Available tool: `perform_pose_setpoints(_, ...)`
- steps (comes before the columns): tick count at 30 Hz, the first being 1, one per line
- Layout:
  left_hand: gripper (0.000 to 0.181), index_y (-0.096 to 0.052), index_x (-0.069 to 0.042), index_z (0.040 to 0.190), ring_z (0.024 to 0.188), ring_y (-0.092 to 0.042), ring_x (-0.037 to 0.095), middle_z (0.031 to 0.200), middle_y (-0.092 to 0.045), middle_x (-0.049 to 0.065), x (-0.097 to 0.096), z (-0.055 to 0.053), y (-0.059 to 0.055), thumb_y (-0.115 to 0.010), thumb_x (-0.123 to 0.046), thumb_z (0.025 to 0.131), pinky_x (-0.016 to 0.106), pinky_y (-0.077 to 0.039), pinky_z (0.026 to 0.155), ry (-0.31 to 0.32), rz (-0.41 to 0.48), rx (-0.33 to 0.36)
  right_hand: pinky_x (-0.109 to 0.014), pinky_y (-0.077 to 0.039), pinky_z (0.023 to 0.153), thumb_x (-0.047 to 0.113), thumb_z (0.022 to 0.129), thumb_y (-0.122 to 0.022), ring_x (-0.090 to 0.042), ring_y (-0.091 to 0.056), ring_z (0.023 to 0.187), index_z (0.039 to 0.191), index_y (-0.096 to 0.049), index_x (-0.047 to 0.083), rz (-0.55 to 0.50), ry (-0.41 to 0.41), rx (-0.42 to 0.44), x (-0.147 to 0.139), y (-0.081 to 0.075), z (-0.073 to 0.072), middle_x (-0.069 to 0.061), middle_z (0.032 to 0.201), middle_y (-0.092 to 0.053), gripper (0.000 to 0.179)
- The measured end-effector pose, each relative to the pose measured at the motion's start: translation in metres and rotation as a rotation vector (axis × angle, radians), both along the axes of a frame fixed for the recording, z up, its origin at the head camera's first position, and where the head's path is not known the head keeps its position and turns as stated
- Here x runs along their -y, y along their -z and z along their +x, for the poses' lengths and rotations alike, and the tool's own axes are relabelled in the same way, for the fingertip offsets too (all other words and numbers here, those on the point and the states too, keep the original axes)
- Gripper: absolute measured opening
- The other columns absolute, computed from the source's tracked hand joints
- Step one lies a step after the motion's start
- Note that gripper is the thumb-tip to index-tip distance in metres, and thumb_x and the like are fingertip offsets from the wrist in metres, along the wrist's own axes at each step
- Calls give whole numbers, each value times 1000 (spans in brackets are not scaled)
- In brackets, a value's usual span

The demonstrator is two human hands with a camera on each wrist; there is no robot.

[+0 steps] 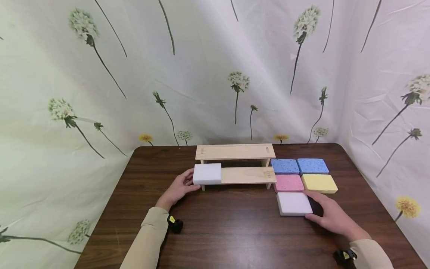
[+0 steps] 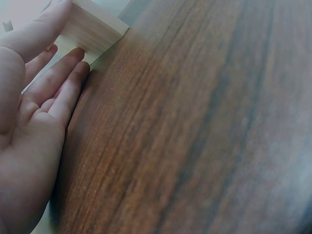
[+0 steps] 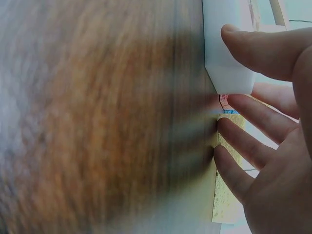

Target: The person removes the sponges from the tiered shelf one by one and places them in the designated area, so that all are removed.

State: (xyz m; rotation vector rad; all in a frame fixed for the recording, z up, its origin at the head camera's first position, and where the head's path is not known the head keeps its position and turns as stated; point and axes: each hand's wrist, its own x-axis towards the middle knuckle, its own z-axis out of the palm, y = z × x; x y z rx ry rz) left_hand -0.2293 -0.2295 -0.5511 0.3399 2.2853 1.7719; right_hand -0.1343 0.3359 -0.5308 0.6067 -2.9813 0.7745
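Note:
In the head view, a white sponge block (image 1: 207, 173) lies on the left end of the lower wooden shelf (image 1: 246, 175). My left hand (image 1: 181, 186) is at that block's left end, its thumb by the front edge. In the left wrist view its loosely extended fingers (image 2: 68, 92) are beside the shelf's wooden leg (image 2: 95, 31). A second white sponge block (image 1: 294, 204) lies flat on the table at the right. My right hand (image 1: 330, 215) holds its right end, thumb on the near side (image 3: 229, 48) and index finger around the far side.
Behind the second block lie two blue sponges (image 1: 284, 166), a pink sponge (image 1: 289, 183) and a yellow sponge (image 1: 319, 183), in two rows beside the shelf. A higher wooden shelf (image 1: 235, 151) stands behind the lower one. A flower-printed cloth (image 1: 208, 74) hangs past the brown table (image 1: 228, 231).

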Motion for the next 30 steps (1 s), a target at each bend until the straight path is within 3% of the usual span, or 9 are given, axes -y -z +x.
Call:
perform_pose_setpoints(17, 78, -38, -2, 160, 143, -50, 37, 153, -52, 25, 0, 0, 0, -80, -8, 94, 49, -38, 122, -9, -16, 13, -65, -46, 107, 22, 82, -92, -44, -56, 134, 149, -53, 1, -14, 12, -7, 2, -8, 1, -21, 146, -59, 80)
perform_pose_setpoints(26, 78, -39, -2, 160, 143, -50, 37, 154, -52, 25, 1, 0, 0, -80, -7, 94, 50, -39, 122, -9, -17, 13, -65, -49, 105, 23, 83, -92, -41, -56, 133, 150, -53, 2, -36, 8, -63, 12, -21, -3, -19, 146, -59, 80)
perform_pose_setpoints(30, 78, -39, -2, 159, 144, -50, 37, 154, -51, 25, 2, 0, 1, -80, -8, 94, 50, -39, 122, -3, -9, 17, -58, -52, 103, 25, 82, -93, -37, -59, 131, 149, -55, 3, -44, -13, -126, 20, -22, -7, -16, 147, -60, 79)
